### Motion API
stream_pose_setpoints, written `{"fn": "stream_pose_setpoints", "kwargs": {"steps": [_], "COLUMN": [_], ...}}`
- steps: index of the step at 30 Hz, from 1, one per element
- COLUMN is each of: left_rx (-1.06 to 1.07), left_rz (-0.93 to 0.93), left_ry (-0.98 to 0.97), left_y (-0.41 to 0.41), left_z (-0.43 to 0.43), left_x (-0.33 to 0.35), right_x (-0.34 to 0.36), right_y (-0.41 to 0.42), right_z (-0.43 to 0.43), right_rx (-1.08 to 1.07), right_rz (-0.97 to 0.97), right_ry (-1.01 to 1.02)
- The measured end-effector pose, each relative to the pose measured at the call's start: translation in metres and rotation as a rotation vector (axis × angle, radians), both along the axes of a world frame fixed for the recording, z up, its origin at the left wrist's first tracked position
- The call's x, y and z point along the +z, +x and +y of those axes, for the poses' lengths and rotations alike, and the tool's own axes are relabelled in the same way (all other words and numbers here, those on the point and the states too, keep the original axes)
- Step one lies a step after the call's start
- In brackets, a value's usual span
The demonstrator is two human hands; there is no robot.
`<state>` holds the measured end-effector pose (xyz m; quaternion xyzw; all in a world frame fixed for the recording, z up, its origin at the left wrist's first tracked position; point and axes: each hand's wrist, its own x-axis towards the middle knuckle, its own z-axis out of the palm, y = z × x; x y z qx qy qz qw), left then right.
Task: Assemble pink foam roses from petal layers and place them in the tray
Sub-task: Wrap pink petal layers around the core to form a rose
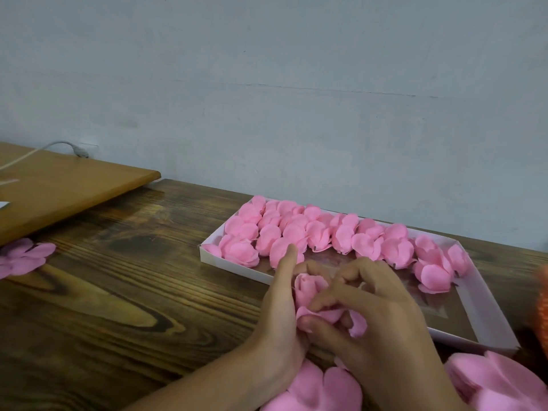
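Loose petal layers [326, 390] lie nearest you on the tabletop [118, 292], and beyond them your left hand [278, 315] holds the rose [310, 289], forefinger straight, while your right hand [376, 315] pinches its outer petal in a closed grip, just before the tray [486, 318] of finished roses [296, 232].

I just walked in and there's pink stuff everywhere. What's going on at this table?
A person is putting together a pink foam rose by hand. The left hand holds the half-made rose, and the right hand pinches its outer petals around the bud. Behind the hands, the tray already holds several rows of finished roses, with its near right part not yet filled. Loose petal layers lie on the wooden table close to the person, and one more lies at the far left.
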<state>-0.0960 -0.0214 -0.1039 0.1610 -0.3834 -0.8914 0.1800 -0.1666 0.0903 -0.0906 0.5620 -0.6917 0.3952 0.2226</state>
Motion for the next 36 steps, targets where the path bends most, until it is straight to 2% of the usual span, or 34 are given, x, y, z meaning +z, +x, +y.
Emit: {"fn": "stream_pose_setpoints", "kwargs": {"steps": [4,8,11,14,18,24,31,36], "left_rx": [-0.054,0.011,0.082,0.08,0.056,0.162,0.211,0.283], "left_rz": [0.048,0.083,-0.015,-0.077,-0.082,-0.058,-0.097,-0.165], "left_ry": [-0.035,-0.093,-0.14,-0.074,-0.015,0.092,0.078,0.091], "left_y": [0.001,0.001,0.0,-0.001,0.001,-0.002,-0.006,-0.01], "left_z": [0.003,0.004,0.003,0.001,-0.002,-0.013,-0.019,-0.021], "left_x": [-0.001,-0.001,-0.001,0.0,-0.003,0.001,-0.003,-0.007], "right_x": [0.007,0.008,0.005,0.009,0.013,0.023,0.03,0.033], "right_y": [-0.003,0.0,0.003,0.007,0.009,0.006,0.006,0.003], "right_z": [0.002,0.003,0.003,0.004,0.007,0.009,0.01,0.014], "right_rx": [-0.019,-0.055,-0.099,-0.119,-0.095,0.03,0.058,0.087], "right_rz": [0.076,0.201,0.236,0.274,0.167,-0.007,0.017,-0.035], "right_ry": [-0.004,-0.019,-0.075,-0.108,-0.06,0.079,0.182,0.279]}}
